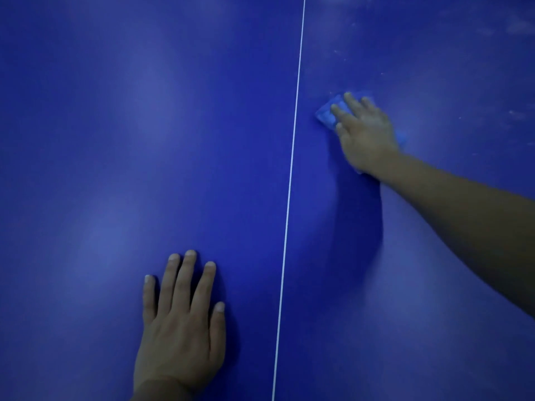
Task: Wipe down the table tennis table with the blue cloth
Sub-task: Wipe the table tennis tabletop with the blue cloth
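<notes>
Head view is showing my right hand (365,134) pressing the folded soft blue cloth (327,112) flat, fingers straight, just right of the thin white line (292,157). My left hand (182,322) is resting flat on the smooth blue table tennis table (115,140), holding nothing. I am mid-wipe; next I should push toward the pale smudges (518,27) far right.

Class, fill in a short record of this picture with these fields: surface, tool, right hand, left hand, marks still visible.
surface: blue table tennis table, split by a white centre line
tool: blue cloth, right of the line
right hand: right hand presses flat on the cloth
left hand: left hand rests flat on the table, left of the line
marks still visible: pale smudges at far right
</notes>
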Demonstrator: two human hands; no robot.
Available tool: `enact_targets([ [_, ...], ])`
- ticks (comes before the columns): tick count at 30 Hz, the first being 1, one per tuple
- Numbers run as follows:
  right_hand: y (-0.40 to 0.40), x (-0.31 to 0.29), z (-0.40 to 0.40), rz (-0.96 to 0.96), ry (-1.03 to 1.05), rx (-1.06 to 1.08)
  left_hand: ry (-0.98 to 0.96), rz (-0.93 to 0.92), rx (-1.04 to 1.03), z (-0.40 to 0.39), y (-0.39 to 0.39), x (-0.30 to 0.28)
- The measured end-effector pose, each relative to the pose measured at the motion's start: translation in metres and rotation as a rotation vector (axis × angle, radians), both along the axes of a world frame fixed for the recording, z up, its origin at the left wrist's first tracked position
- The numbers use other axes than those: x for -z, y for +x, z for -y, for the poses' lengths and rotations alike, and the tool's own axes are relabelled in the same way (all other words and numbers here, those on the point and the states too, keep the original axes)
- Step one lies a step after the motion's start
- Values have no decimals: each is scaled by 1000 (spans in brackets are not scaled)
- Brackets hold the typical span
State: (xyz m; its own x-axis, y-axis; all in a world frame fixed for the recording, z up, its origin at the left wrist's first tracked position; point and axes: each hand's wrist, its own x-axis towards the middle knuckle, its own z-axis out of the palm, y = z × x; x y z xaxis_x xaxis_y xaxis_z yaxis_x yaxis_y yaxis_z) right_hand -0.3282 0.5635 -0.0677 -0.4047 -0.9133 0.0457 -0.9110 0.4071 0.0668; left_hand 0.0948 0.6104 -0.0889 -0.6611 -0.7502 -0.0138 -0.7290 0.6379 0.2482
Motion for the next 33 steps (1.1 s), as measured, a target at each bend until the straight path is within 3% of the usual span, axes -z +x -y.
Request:
enact_targets([
  [3,20,7,-7,-9,-47,127,-16,-18,1,0,1,3],
  [7,94,21,-6,9,-175,-3,-37,-39,-5,0,1,7],
  [11,129,21,56,-8,-159,-60,-67,-33,3,0,2,10],
  [15,73,17,84,-49,-48,-56,-111,-42,11,0,2,13],
  [18,48,-27,55,-164,-379,188,-127,-68,1,0,3,15],
  [20,76,-65,37,-68,-727,202,-115,-75,-6,1,2,15],
  [21,80,-75,29,-92,-796,282,-111,-74,-4,1,2,14],
  [22,62,-70,15,-211,-753,396,-111,-71,0,0,2,14],
  [24,-3,-42,-9,-212,-369,700,-106,-58,6,0,2,12],
  [25,-25,-23,-13,-78,-157,733,-105,-53,8,0,2,11],
  [27,-8,4,-8,37,-25,484,-107,-42,9,0,1,11],
  [30,53,22,25,27,-65,-28,-113,-36,-3,0,0,12],
  [31,44,20,24,22,-61,-85,-120,-38,-2,0,0,13],
  [33,-14,14,4,-66,-36,108,-130,-50,-3,1,1,16],
])
